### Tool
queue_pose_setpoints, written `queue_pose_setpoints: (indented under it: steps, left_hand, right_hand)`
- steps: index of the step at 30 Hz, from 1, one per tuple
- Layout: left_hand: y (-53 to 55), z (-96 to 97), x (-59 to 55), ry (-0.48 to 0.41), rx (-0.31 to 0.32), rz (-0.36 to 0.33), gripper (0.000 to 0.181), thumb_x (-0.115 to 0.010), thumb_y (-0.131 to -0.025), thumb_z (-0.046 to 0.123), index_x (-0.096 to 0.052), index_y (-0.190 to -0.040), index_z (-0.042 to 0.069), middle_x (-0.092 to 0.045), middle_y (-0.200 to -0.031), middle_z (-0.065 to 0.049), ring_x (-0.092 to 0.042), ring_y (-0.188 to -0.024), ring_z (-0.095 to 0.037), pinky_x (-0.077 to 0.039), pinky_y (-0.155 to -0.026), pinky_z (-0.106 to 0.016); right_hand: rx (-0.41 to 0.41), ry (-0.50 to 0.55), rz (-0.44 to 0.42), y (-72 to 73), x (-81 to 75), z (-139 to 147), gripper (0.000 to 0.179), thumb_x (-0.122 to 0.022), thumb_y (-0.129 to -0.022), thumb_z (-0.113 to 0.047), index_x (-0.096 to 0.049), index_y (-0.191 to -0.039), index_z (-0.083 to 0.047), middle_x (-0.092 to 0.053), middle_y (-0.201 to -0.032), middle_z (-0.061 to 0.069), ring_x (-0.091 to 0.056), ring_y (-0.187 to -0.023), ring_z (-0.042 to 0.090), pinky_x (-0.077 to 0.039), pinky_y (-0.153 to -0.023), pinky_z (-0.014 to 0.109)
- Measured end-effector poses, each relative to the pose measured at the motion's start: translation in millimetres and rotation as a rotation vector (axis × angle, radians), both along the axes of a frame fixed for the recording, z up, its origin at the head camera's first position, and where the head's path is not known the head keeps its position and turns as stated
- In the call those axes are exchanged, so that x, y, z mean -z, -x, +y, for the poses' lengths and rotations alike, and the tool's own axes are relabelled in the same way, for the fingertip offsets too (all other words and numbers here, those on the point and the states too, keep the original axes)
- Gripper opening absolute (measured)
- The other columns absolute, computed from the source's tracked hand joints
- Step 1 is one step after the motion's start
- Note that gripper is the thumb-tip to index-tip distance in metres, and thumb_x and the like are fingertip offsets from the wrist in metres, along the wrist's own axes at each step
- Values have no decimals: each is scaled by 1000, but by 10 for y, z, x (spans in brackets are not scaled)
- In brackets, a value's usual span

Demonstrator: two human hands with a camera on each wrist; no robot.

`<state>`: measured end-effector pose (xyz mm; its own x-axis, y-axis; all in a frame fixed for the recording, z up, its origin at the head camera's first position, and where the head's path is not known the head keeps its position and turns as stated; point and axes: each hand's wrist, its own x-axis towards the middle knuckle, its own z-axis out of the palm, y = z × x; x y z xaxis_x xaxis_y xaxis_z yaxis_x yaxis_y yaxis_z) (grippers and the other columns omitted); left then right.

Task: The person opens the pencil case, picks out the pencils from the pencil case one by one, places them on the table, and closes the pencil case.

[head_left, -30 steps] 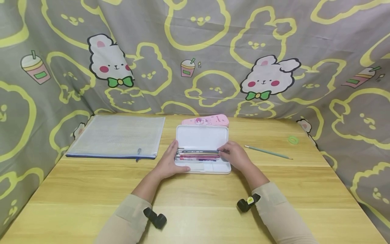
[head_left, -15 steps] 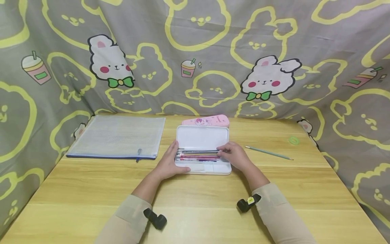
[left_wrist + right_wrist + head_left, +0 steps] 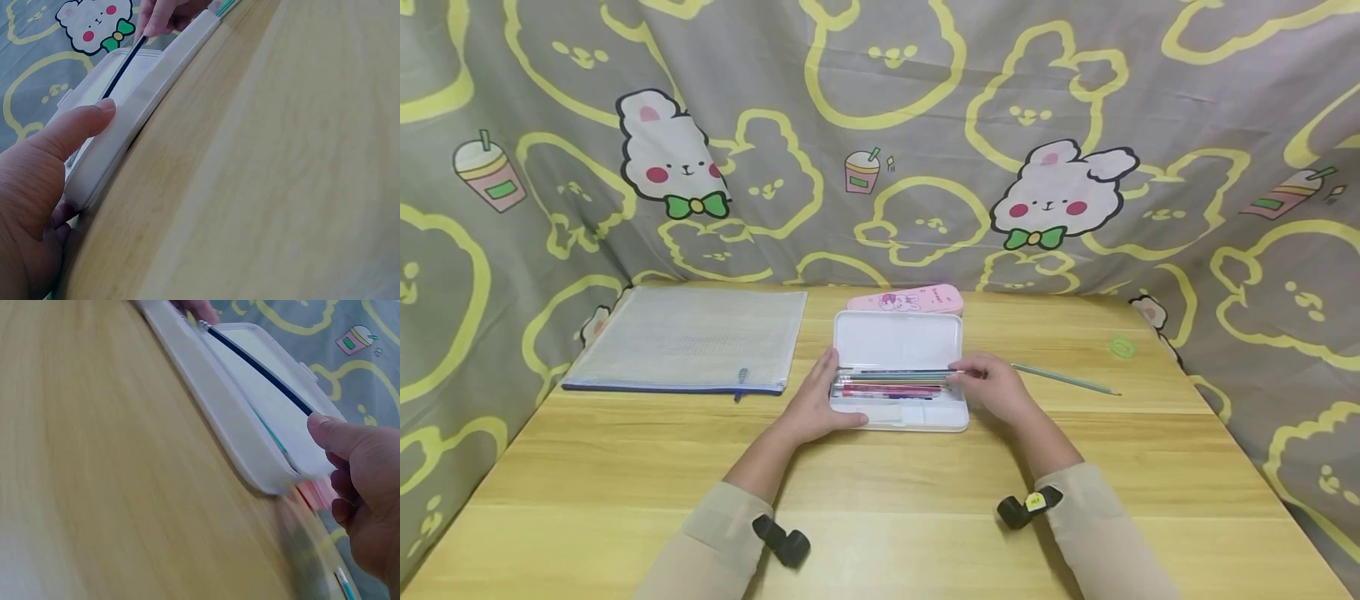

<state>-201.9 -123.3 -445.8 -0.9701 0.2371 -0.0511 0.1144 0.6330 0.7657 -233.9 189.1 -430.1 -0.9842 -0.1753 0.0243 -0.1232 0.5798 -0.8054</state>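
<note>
A white pencil case (image 3: pixel 898 340) lies with its lid raised in the middle of the table, holding several pencils and pens (image 3: pixel 891 389). My left hand (image 3: pixel 808 403) grips its left end, thumb over the front rim and fingers at the side. Between the thumb and fingers of my right hand (image 3: pixel 996 387) is one end of a dark pencil (image 3: pixel 262 370). This pencil slants above the case, its metal-banded end toward the left, as the right wrist view shows. A green pencil (image 3: pixel 270 432) is visible inside the case below it.
Behind the lid lies a pink bunny-print case (image 3: pixel 917 297). A mesh zip pouch (image 3: pixel 692 337) occupies the back left. To the right are a green pencil (image 3: pixel 1071 380) and a light-green ring (image 3: pixel 1122 347). A patterned curtain (image 3: pixel 925 125) surrounds the table's back and sides.
My right hand has shifted to the right, drawing the dark pencil's end out past the case's right side. The left hand keeps its grip on the case.
</note>
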Motion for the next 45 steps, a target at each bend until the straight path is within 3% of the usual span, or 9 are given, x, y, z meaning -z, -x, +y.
queue_pose_setpoints:
  steps: [5,14,26,29,31,36,38,42,45]
  left_hand:
    - [-7,1,3,10,2,2,127,-86,-67,44,-4,-158,7,0,-167,-12,-3,-153,-33,-12,-124,-51]
    - [0,-5,11,13,5,4,126,-86,-69,44,-4,-157,6,0,-166,-13,-3,-153,-34,-12,-124,-51]
    - [5,-19,-15,1,7,11,126,-86,-69,41,-4,-157,5,0,-166,-14,-2,-153,-34,-11,-124,-51]
    - [5,-21,-18,-1,6,7,127,-87,-69,41,-3,-157,5,1,-166,-14,-3,-153,-35,-12,-124,-52]
    - [4,-19,-22,0,6,5,127,-86,-69,41,-3,-157,5,1,-166,-14,-3,-153,-35,-12,-124,-52]
    - [-1,-8,-30,-4,8,2,127,-87,-69,40,-3,-157,5,1,-166,-14,-2,-153,-35,-12,-124,-51]
    - [0,-6,-28,-3,10,3,127,-87,-69,40,-3,-157,5,1,-166,-14,-2,-153,-35,-11,-124,-51]
    - [6,-1,-22,-2,14,6,127,-87,-69,39,-3,-157,4,1,-166,-15,-2,-153,-35,-11,-124,-51]
    - [8,4,-21,-3,15,6,126,-86,-69,39,-3,-157,4,1,-166,-15,-2,-153,-35,-11,-124,-51]
  right_hand:
    - [31,-34,46,-69,-24,262,25,-70,-91,-21,-74,-111,-7,-65,-91,8,-51,-82,18,-45,-68,24]
    - [99,-115,64,-263,-71,893,37,-66,-93,-36,-72,-117,-9,-67,-103,5,-51,-83,13,-46,-66,22]
    - [247,-188,74,-522,-93,1711,47,-63,-95,-39,-67,-120,1,-54,-86,-30,-48,-78,-4,-45,-62,17]
    - [270,-191,17,-529,-45,1850,52,-62,-95,-43,-65,-123,1,-59,-95,-22,-46,-81,-10,-45,-65,14]
    - [278,-204,-17,-525,-16,1907,54,-61,-94,-45,-65,-125,0,-67,-107,-8,-46,-89,-11,-43,-68,10]
    - [266,-235,-58,-494,41,1969,58,-58,-95,-47,-63,-127,1,-60,-131,27,-57,-113,27,-42,-78,15]
    - [252,-241,-62,-476,55,1981,58,-57,-96,-46,-62,-127,3,-57,-133,30,-51,-122,43,-46,-87,27]
    - [222,-261,-66,-452,67,2001,57,-56,-98,-44,-61,-128,4,-56,-133,32,-47,-125,50,-44,-96,54]
    - [209,-298,-58,-448,70,2018,54,-57,-97,-43,-63,-125,3,-63,-122,29,-58,-110,40,-49,-88,45]
